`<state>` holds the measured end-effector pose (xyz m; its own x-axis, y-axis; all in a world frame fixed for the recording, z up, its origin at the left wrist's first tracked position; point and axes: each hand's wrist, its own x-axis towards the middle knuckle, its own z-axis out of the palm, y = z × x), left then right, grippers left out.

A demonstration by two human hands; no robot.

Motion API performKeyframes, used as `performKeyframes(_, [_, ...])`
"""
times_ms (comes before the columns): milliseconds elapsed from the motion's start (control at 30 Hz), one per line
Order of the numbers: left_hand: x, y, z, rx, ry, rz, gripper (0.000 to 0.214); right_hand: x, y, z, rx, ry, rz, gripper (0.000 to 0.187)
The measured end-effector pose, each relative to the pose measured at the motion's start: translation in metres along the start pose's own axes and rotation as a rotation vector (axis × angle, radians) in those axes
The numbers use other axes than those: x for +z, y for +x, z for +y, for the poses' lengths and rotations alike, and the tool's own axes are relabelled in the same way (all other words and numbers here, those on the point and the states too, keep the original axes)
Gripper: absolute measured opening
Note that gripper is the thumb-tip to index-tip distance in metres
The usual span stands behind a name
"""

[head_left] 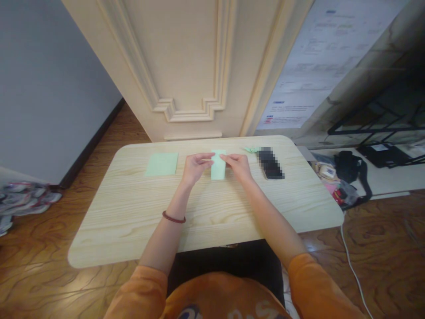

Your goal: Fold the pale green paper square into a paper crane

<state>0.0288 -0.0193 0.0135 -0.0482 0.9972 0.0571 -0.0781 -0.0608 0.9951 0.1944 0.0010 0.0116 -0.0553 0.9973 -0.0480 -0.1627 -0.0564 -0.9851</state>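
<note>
Where the left hand (196, 167) and right hand (238, 166) meet at mid-table, item one: a narrow strip of pale green paper (218, 168), long axis toward 12 o'clock, lying on a light wood-grain table top (133, 221). It may be a sheet folded over, but no crease can be made out.

Grip: both hands half curled, reaching the strip's far end from either side and touching it. Neither appears to lift it from the table. How firm the hold is cannot be told, as the thumbs are hidden.

Step in hand, as judged: adjusting or pressing the strip at its far end, with both hands on that one part. The next move calls for steady, even pressure so the smooth-topped table does not let the strip slip.

Item two: a square of matching pale green paper (161, 164), flat at 9 o'clock from the strip, not touched by either hand.

Item three: a small folded green paper figure (250, 149) at about 1 o'clock, just past the right hand.

Item four: a dark phone-shaped object (269, 163), pixelated, at 3 o'clock, near the right hand.

Also noted: a dark red beaded bracelet (174, 217) on the left wrist, and orange sleeves (139, 292) at 6 o'clock.
</note>
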Motion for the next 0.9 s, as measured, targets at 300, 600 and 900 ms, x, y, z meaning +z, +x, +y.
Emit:
performKeyframes(300, [0.000,0.001,0.000,-0.016,-0.010,0.094,0.040,0.002,0.001,0.001,-0.061,-0.121,-0.053,0.040])
performKeyframes(600, [0.001,0.002,-0.003,-0.023,-0.054,0.170,0.044,0.000,0.002,0.007,-0.226,-0.458,-0.014,0.050])
performKeyframes(900, [0.006,0.003,-0.006,-0.014,-0.153,0.286,0.043,0.001,0.006,0.014,-0.210,-0.368,-0.124,0.038])
